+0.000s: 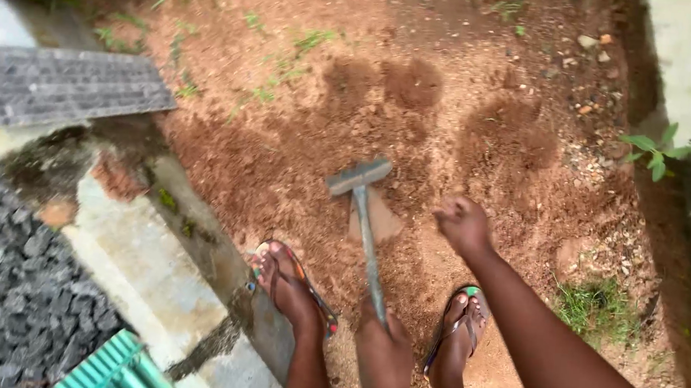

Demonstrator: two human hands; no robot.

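The left hand point(384, 334) is wrapped around the lower end of a hoe point(364, 211), gripping its thin, straight grey handle near the bottom of the view. The handle runs up and slightly left to a flat, rectangular metal blade, dull grey and dusted with earth, which meets the reddish-brown soil point(447, 128) just ahead of the feet. The right hand point(461, 221) is off the tool, curled into a loose fist beside the handle, holding nothing that can be made out.

The soil is crumbly and granular, darker and damp-looking where it is broken into shallow scooped patches, paler and sandier nearer the feet. Small pebbles and sparse green shoots dot its far edge. Both feet wear thin-strapped flip-flops point(299, 284), the left set at the edge of a rough, weathered concrete kerb point(146, 261) stained with moss. Beyond the kerb lies a heap of dark, angular gravel point(7, 276). A ridged grey sheet point(53, 88) lies at upper left, a corrugated green sheet point(114, 368) shows at the bottom edge, and a tuft of grass point(597, 309) grows at right.
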